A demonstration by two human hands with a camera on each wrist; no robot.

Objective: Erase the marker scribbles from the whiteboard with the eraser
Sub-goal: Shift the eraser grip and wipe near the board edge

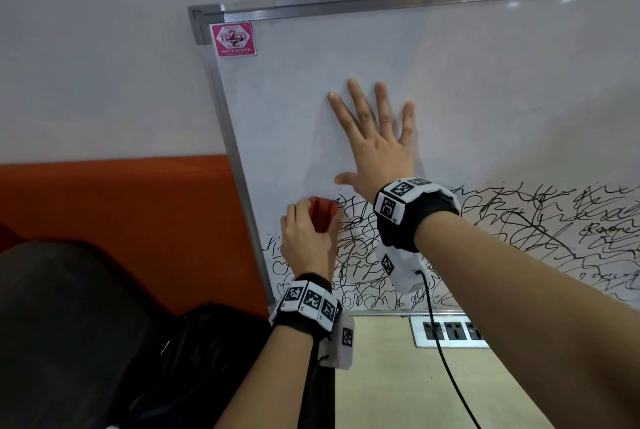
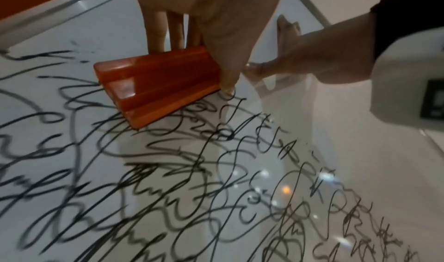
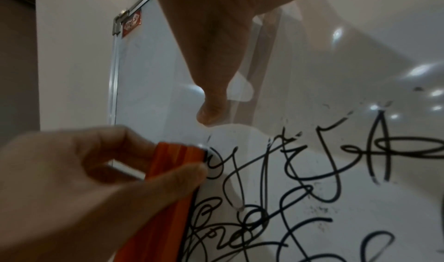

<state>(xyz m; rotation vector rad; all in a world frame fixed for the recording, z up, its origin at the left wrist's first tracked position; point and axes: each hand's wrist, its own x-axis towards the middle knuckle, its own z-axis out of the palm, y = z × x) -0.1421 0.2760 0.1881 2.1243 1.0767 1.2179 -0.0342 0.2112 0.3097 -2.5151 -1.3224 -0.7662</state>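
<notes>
A person faces a whiteboard (image 1: 485, 82) that leans upright against a pale wall, its lower edge on a light tabletop (image 1: 381, 376). The upper part of the board is bare white; black marker scribbles (image 1: 519, 228) cover the lower band from the left frame to the right edge of view.

The left hand (image 1: 306, 241) reaches up from the lower left, wrist bent slightly back. Its fingers and thumb are curled round a red-orange eraser (image 1: 323, 214), thumb on one long side and fingers on the other. The eraser is pressed flat to the board at the top left corner of the scribbled area, near the left frame.

The right hand (image 1: 375, 138) lies palm-flat on the bare white surface just above the scribbles, up and to the right of the eraser. Its fingers are straight and spread wide, pointing upward, with the thumb stretched out leftward toward the eraser. The right forearm runs in diagonally from the lower right.

Both wrists wear black bands with white marker blocks (image 1: 401, 200). A red sticker (image 1: 233, 38) sits in the board's top left corner. An orange panel (image 1: 121, 203) stands left of the board, and a power strip (image 1: 450, 331) lies below it.
</notes>
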